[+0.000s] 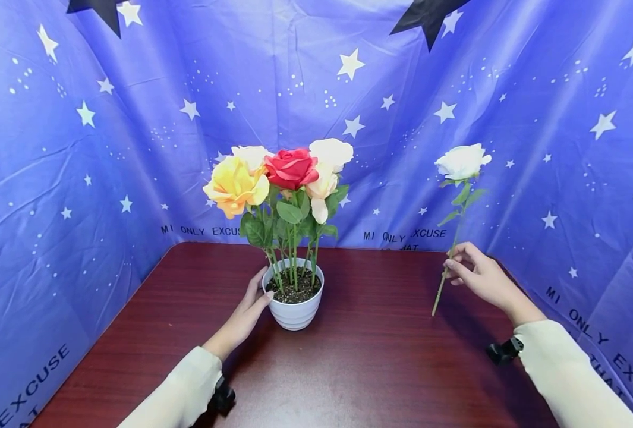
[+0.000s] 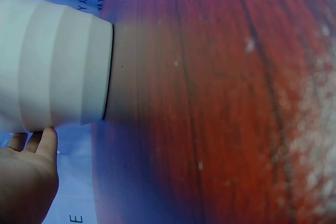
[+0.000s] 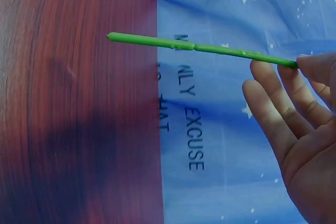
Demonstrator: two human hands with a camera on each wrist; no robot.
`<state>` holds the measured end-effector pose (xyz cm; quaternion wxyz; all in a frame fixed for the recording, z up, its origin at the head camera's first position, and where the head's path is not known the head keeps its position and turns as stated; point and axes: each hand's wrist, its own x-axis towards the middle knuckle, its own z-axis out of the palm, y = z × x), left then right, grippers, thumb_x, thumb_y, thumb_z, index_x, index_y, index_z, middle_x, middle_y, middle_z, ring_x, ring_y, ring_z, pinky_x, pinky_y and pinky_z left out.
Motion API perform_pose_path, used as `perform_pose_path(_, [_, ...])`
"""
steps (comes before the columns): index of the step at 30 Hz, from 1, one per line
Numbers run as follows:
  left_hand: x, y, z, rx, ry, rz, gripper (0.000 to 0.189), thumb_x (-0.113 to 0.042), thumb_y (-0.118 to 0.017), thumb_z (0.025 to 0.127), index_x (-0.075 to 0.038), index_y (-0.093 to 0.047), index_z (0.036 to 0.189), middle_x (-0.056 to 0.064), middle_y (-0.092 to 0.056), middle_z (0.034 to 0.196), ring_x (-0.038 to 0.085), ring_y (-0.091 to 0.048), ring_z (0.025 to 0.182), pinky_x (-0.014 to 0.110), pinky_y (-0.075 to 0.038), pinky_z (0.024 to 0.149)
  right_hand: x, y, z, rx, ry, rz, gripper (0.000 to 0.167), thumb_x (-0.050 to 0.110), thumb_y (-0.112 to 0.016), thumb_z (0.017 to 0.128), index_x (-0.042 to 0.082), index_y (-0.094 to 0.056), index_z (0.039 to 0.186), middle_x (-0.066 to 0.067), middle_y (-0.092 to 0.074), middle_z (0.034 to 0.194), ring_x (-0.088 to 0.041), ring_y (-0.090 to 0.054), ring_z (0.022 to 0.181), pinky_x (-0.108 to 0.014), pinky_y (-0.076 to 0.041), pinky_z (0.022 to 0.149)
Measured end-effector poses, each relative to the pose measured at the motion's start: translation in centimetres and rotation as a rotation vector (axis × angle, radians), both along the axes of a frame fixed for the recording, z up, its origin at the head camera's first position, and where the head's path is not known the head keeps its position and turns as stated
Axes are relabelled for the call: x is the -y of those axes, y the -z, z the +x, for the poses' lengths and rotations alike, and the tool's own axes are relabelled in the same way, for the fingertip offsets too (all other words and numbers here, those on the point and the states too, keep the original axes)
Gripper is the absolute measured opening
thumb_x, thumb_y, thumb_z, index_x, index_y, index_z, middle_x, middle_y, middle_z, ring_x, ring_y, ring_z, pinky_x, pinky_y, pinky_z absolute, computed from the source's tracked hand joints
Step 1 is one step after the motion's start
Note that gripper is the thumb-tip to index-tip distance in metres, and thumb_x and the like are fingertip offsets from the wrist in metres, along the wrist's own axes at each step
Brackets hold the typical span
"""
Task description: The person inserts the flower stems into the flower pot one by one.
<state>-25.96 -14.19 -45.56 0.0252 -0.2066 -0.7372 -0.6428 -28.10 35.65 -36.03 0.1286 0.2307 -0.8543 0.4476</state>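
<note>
A white ribbed flower pot [image 1: 295, 314] filled with dark soil [image 1: 300, 291] stands upright on the table. Rising from it are a yellow rose [image 1: 236, 187], a red rose [image 1: 292, 168], a peach rose [image 1: 323, 182] and white roses [image 1: 333, 153] with green leaves. My left hand [image 1: 248, 312] rests against the pot's left side, thumb by the rim; in the left wrist view its fingertips touch the pot wall [image 2: 65, 66]. Away to the right, my right hand [image 1: 479, 277] pinches a single white rose [image 1: 462, 162] by its green stem [image 3: 226, 51], bloom up, lower end tilted left.
The dark red wooden table [image 1: 380, 356] ends at a blue star-printed cloth [image 1: 273, 77] hanging behind and at both sides. Black star shapes [image 1: 428, 18] hang at the top. A black wrist device [image 1: 504, 351] sits below the right sleeve.
</note>
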Motion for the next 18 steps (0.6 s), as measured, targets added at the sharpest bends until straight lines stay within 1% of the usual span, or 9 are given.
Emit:
perform_pose_path(4, [0.1,0.0,-0.1,-0.003,0.01,0.001,0.062,-0.015,-0.043,0.108,-0.009,-0.011,0.16,0.022,-0.015,0.163,0.04,-0.023,0.146,0.05,-0.019,0.116,1.2,-0.3,0.1,-0.027,-0.012,0.015,0.014,0.0,-0.054,0.102,-0.008,-0.049,0.113,-0.021,-0.066,0.094,-0.018,-0.07,0.078,-0.032,-0.06,0.063])
perform_pose_path(7, [0.1,0.0,0.0,-0.005,0.012,-0.001,0.062,-0.016,-0.043,0.108,-0.008,-0.01,0.16,0.021,-0.013,0.164,0.039,-0.022,0.146,0.05,-0.018,0.116,2.1,-0.6,0.1,-0.028,-0.026,0.019,0.014,0.001,-0.054,0.102,-0.007,-0.048,0.114,-0.021,-0.066,0.095,-0.021,-0.07,0.079,-0.032,-0.06,0.063])
perform_pose_path(9, [0.1,0.0,0.0,-0.003,0.008,-0.004,0.061,-0.017,-0.043,0.109,-0.009,-0.011,0.16,0.02,-0.013,0.164,0.039,-0.021,0.146,0.05,-0.018,0.117,2.8,-0.9,0.1,-0.013,-0.036,0.012,0.014,0.002,-0.054,0.103,-0.005,-0.049,0.113,-0.022,-0.066,0.095,-0.024,-0.07,0.08,-0.034,-0.06,0.065])
perform_pose_path(12, [0.1,-0.1,0.0,0.0,0.002,-0.006,0.062,-0.017,-0.044,0.108,-0.009,-0.011,0.16,0.02,-0.014,0.164,0.04,-0.022,0.146,0.051,-0.018,0.117,3.8,-1.3,0.1,0.002,-0.052,-0.003,0.015,0.004,-0.054,0.103,-0.005,-0.048,0.114,-0.021,-0.065,0.095,-0.024,-0.07,0.08,-0.035,-0.06,0.066])
perform_pose_path(14, [0.1,-0.1,-0.1,0.003,0.002,-0.004,0.062,-0.016,-0.044,0.108,-0.009,-0.011,0.16,0.021,-0.014,0.164,0.041,-0.022,0.146,0.051,-0.018,0.117,4.6,-1.5,0.0,-0.002,-0.07,-0.021,0.015,0.003,-0.054,0.103,-0.006,-0.048,0.114,-0.02,-0.065,0.096,-0.024,-0.07,0.08,-0.035,-0.06,0.066])
perform_pose_path(18, [0.1,-0.1,-0.1,0.007,0.001,0.001,0.063,-0.016,-0.044,0.108,-0.008,-0.011,0.16,0.022,-0.014,0.163,0.041,-0.022,0.146,0.052,-0.019,0.116,6.1,-1.8,0.0,-0.039,-0.09,-0.051,0.017,0.001,-0.055,0.102,-0.008,-0.047,0.114,-0.02,-0.066,0.096,-0.024,-0.07,0.08,-0.037,-0.06,0.066])
